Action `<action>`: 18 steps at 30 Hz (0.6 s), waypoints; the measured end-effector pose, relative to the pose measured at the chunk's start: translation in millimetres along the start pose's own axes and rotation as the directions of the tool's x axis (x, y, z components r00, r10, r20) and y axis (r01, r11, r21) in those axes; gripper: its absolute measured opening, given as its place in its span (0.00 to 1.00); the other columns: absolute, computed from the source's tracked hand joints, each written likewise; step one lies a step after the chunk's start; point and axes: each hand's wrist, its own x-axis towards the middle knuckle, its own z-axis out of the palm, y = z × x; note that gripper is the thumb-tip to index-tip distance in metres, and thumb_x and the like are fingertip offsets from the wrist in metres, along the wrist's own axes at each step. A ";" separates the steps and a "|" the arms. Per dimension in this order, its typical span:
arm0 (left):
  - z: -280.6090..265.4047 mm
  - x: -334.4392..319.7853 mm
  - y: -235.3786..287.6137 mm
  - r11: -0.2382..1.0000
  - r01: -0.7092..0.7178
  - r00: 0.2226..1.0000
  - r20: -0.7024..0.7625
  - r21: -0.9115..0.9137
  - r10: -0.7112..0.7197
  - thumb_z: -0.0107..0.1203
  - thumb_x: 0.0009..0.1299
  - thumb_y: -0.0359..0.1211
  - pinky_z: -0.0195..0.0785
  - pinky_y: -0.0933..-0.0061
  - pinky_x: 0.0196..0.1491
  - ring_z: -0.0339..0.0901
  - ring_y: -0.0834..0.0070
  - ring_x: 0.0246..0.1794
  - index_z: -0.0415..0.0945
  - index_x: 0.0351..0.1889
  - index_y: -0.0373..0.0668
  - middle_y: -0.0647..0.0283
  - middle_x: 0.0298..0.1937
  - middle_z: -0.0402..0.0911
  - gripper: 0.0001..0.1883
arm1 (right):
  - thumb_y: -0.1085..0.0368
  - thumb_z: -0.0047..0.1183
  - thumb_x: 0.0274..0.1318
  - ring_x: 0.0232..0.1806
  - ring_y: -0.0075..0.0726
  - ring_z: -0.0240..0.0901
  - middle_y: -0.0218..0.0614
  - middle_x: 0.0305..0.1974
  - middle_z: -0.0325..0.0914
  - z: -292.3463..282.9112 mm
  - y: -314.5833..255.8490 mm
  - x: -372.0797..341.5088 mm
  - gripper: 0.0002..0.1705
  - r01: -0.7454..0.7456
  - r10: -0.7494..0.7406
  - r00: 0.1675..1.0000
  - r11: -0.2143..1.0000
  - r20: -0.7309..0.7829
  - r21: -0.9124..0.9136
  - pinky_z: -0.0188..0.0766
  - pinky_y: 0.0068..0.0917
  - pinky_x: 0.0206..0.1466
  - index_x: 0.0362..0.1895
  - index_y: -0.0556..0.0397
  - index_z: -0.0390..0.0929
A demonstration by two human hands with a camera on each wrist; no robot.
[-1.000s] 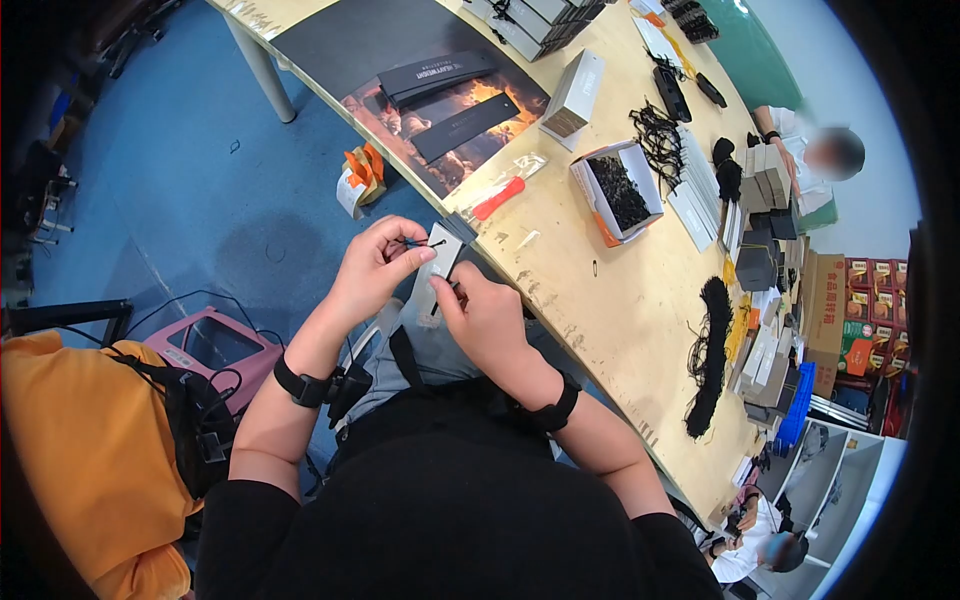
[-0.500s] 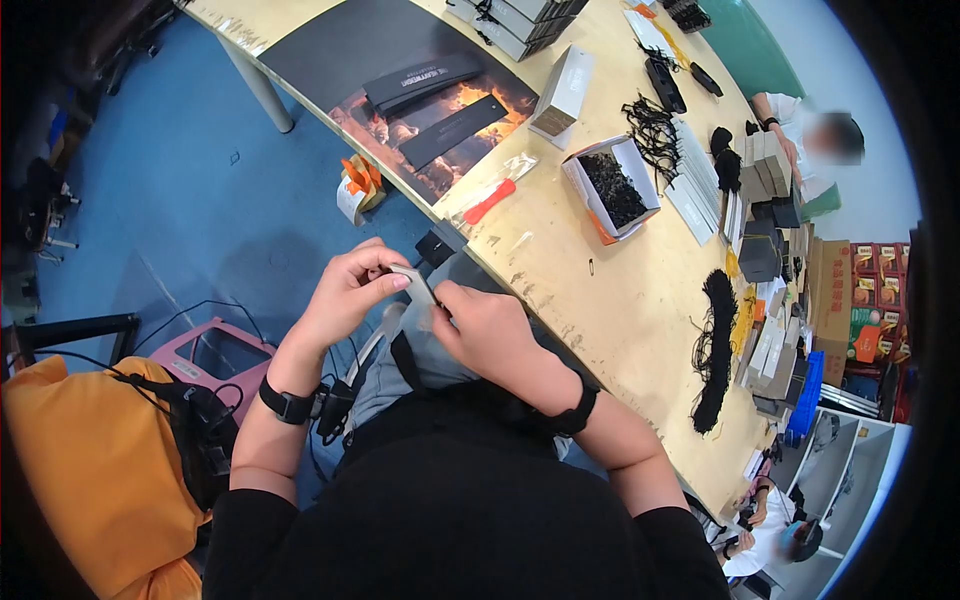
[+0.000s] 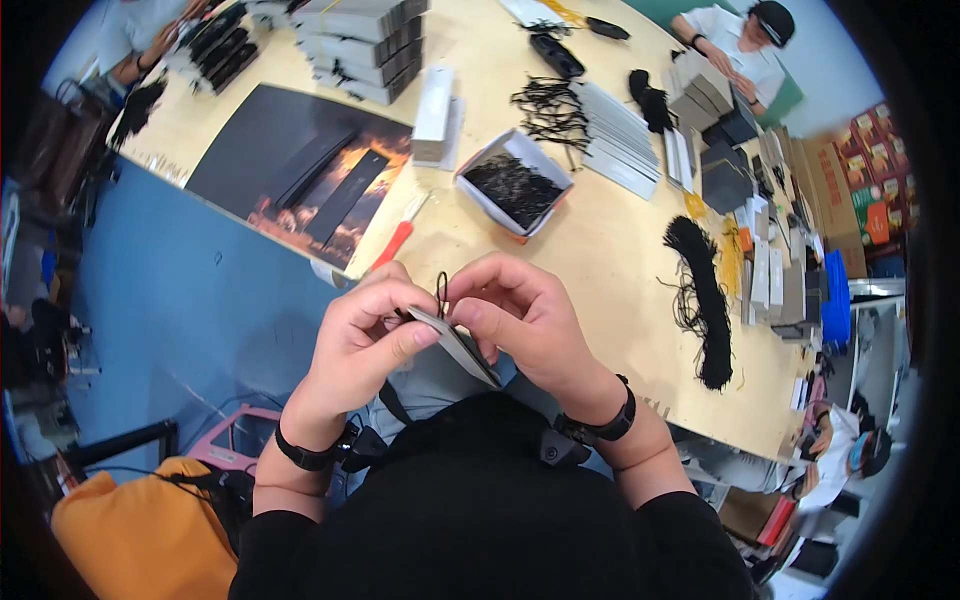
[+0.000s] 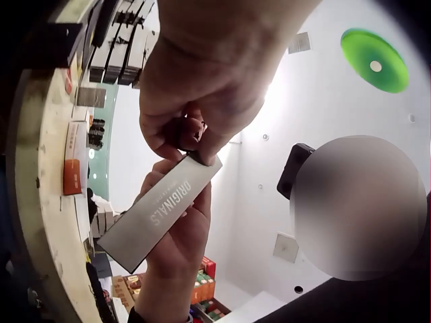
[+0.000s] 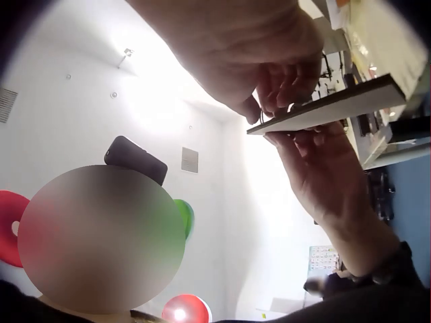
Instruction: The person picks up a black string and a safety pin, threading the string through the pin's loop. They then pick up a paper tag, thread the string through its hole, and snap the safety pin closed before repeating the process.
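A narrow grey card printed "ORIGINALS" [image 4: 160,214] is tilted between both hands. My left hand [image 3: 365,335] pinches its upper end, thumb on the face in the head view. Black cord stands up in a small loop [image 3: 442,287] at that end. With thumb and fingers, my right hand [image 3: 525,325] pinches the cord beside the loop. Seen from the right wrist, the card [image 5: 330,111] shows edge-on, with one hand above and one below. The fingertips behind the card are partly hidden.
On the table [image 3: 620,330] stand an open box of black pieces [image 3: 512,190], a white box [image 3: 433,115], a red-handled tool [image 3: 393,245], a black cord bundle [image 3: 700,300] and card stacks [image 3: 365,45]. People sit at the far sides.
The head view has turned, bringing more of the table's far side into sight. Both hands have come up closer to the camera, and the cord loop now stands up between them.
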 end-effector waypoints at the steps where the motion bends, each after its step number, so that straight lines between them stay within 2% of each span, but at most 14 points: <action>1: 6.1 5.7 -0.5 1.000 0.003 0.999 0.052 -0.023 -0.002 0.56 0.61 0.27 0.53 0.86 0.31 0.62 0.86 0.28 0.74 0.35 0.37 0.70 0.31 0.66 0.06 | 0.65 0.53 0.54 0.22 0.12 0.65 0.28 0.30 0.75 -5.8 -3.2 -2.4 0.09 -0.016 0.016 1.000 0.999 -0.008 0.041 0.60 0.10 0.22 0.37 0.56 0.73; 3: 18.2 17.1 -1.2 0.998 0.002 0.990 0.140 -0.056 0.006 0.56 0.61 0.26 0.53 0.86 0.31 0.61 0.86 0.28 0.74 0.35 0.38 0.70 0.30 0.66 0.06 | 0.65 0.54 0.53 0.22 0.11 0.65 0.27 0.30 0.74 -18.3 -8.8 -7.5 0.08 -0.012 0.015 0.999 0.996 -0.030 0.085 0.60 0.10 0.22 0.35 0.55 0.72; 5: 32.5 28.0 0.7 0.998 0.005 0.983 0.182 -0.070 0.008 0.56 0.61 0.26 0.53 0.85 0.32 0.61 0.86 0.29 0.74 0.36 0.38 0.70 0.29 0.66 0.06 | 0.67 0.52 0.53 0.22 0.12 0.64 0.27 0.28 0.73 -31.9 -12.4 -12.5 0.06 -0.024 0.023 1.000 0.984 0.010 0.177 0.60 0.11 0.22 0.34 0.55 0.72; 8: 48.6 41.9 0.9 0.997 0.022 0.972 0.234 -0.074 -0.004 0.52 0.64 0.26 0.55 0.85 0.33 0.62 0.85 0.32 0.73 0.38 0.37 0.70 0.30 0.67 0.06 | 0.67 0.50 0.54 0.23 0.15 0.65 0.28 0.28 0.72 -47.1 -18.5 -23.5 0.05 0.071 -0.056 0.997 0.956 -0.061 0.283 0.62 0.13 0.23 0.34 0.54 0.71; 9: 55.5 46.6 -1.4 0.986 0.053 0.983 0.184 -0.160 -0.023 0.51 0.65 0.27 0.57 0.84 0.36 0.65 0.85 0.33 0.73 0.38 0.37 0.69 0.31 0.69 0.05 | 0.67 0.50 0.54 0.23 0.15 0.65 0.28 0.28 0.72 -52.2 -21.4 -27.1 0.05 0.089 -0.071 0.995 0.955 -0.074 0.282 0.62 0.13 0.23 0.34 0.54 0.71; 11: 69.8 55.1 -2.9 0.949 0.105 0.990 0.122 -0.299 -0.071 0.47 0.68 0.29 0.63 0.81 0.44 0.71 0.81 0.39 0.73 0.38 0.35 0.65 0.36 0.74 0.07 | 0.68 0.47 0.54 0.25 0.18 0.66 0.31 0.30 0.72 -61.9 -27.2 -34.2 0.04 0.237 -0.190 0.965 0.928 -0.183 0.287 0.64 0.16 0.25 0.34 0.54 0.69; 12: 76.8 59.6 -3.8 0.949 0.105 0.988 0.137 -0.297 -0.066 0.47 0.68 0.29 0.63 0.81 0.44 0.71 0.81 0.39 0.73 0.38 0.35 0.65 0.36 0.74 0.07 | 0.68 0.47 0.54 0.25 0.18 0.66 0.31 0.30 0.72 -66.1 -28.5 -38.0 0.04 0.251 -0.202 0.960 0.926 -0.193 0.282 0.64 0.16 0.25 0.34 0.54 0.69; 14: 90.5 69.1 -6.8 0.913 0.182 0.983 0.082 -0.365 -0.163 0.48 0.68 0.30 0.66 0.77 0.47 0.73 0.79 0.40 0.72 0.39 0.36 0.64 0.38 0.75 0.07 | 0.69 0.46 0.54 0.27 0.19 0.67 0.33 0.32 0.72 -73.4 -29.4 -45.7 0.03 0.364 -0.301 0.917 0.899 -0.262 0.242 0.65 0.17 0.26 0.33 0.53 0.67; 16: 103.3 77.0 -10.7 0.904 0.170 0.985 0.086 -0.392 -0.149 0.48 0.68 0.30 0.68 0.75 0.46 0.73 0.79 0.39 0.72 0.40 0.36 0.64 0.37 0.75 0.07 | 0.68 0.45 0.55 0.26 0.19 0.67 0.34 0.32 0.72 -78.6 -31.7 -52.3 0.03 0.398 -0.317 0.896 0.884 -0.311 0.245 0.65 0.17 0.25 0.33 0.53 0.66; 18: 113.1 82.6 -13.8 0.864 0.204 0.978 0.060 -0.460 -0.199 0.45 0.69 0.30 0.70 0.76 0.45 0.75 0.77 0.38 0.71 0.39 0.37 0.60 0.35 0.76 0.08 | 0.68 0.45 0.55 0.26 0.20 0.67 0.35 0.32 0.73 -86.1 -34.4 -57.0 0.03 0.432 -0.332 0.873 0.867 -0.358 0.248 0.65 0.17 0.25 0.33 0.53 0.65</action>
